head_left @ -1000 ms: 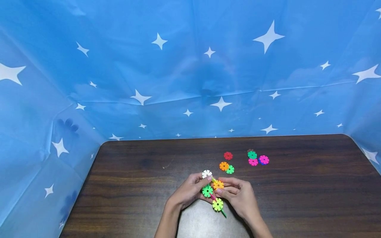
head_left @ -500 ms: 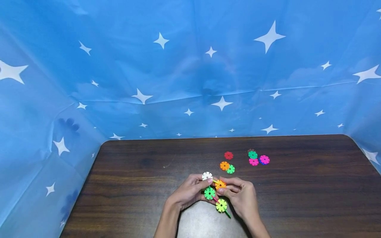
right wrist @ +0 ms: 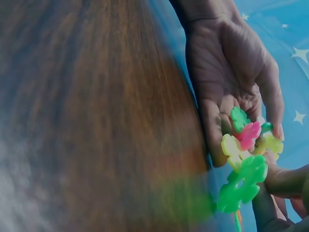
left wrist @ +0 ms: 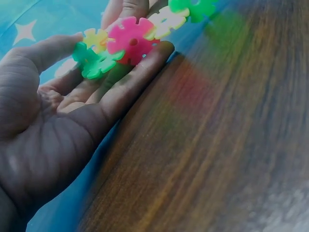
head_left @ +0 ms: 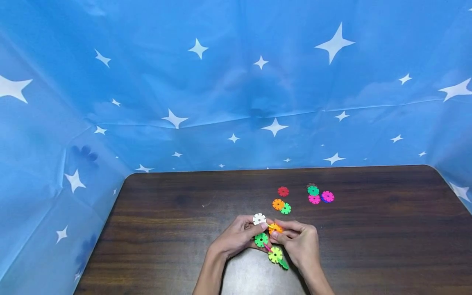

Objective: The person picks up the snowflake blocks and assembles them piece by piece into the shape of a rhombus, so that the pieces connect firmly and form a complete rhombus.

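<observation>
My left hand [head_left: 233,238] holds a linked chain of toothed plastic discs, its thumb beside the white disc [head_left: 259,219]. Between the thumb and fingers of my right hand [head_left: 303,246] is an orange disc [head_left: 275,228], partly covered. A green disc [head_left: 261,239] and a yellow-green disc [head_left: 275,255] hang below, with another green disc [head_left: 283,263] tilted at the end. In the left wrist view, a pink disc [left wrist: 130,41] lies over extended fingers of my left hand [left wrist: 53,121]. The right wrist view shows my right fingers [right wrist: 287,186] near large green discs [right wrist: 242,183].
On the dark wooden table [head_left: 166,229], a red disc [head_left: 283,191], an orange disc [head_left: 278,204] and a green disc [head_left: 285,208] lie beyond the hands. Farther right is a group of pink [head_left: 327,196], green and blue discs. A blue star-patterned cloth [head_left: 221,90] surrounds the table.
The held chain has shifted slightly to the right. Its lowest green disc has turned from nearly edge-on to show more of its face. Both hands keep their holds.
</observation>
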{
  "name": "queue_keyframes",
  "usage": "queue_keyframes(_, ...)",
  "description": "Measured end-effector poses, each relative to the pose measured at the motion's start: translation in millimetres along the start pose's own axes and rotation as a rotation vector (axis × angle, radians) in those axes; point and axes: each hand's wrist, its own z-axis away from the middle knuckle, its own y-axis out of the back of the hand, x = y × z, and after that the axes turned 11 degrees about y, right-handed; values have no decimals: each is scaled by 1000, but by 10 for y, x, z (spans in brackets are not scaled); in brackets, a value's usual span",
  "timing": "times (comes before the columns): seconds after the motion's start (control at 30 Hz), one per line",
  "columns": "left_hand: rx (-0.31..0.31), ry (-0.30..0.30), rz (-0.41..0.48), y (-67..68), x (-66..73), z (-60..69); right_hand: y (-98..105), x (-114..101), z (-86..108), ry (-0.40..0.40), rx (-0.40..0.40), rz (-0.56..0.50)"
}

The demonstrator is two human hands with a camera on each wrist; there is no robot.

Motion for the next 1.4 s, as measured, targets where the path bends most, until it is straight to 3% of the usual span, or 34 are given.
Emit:
queue_keyframes(0.2,-1,-6,-31,6,8,7,-13,-23,10,-59,30,-102)
queue_keyframes(0.47,-23,7,-44,18,6,25,-6,-16,14,-51,44,-114)
queue_keyframes(0.63,-45,-16,-57,35,-15,23,25,-31,8,-32,-2,-140)
queue_keyframes(0.83,-45,-18,-75,61,-18,30,27,-43,10,101,-18,105)
queue_keyframes(0.9,-42,-17,-75,66,-13,31,28,-50,9,121,-15,139)
queue_keyframes(1.1,-37,6,-44,51,-11,29,82,-80,-33,9,-84,-33)
queue_keyframes(1.27,-46,25,23,34,1,7,171,-74,-82,-31,-162,-41)
queue_keyframes(1.4,-39,16,68,49,27,-6,230,-61,-132,-35,-172,-47)
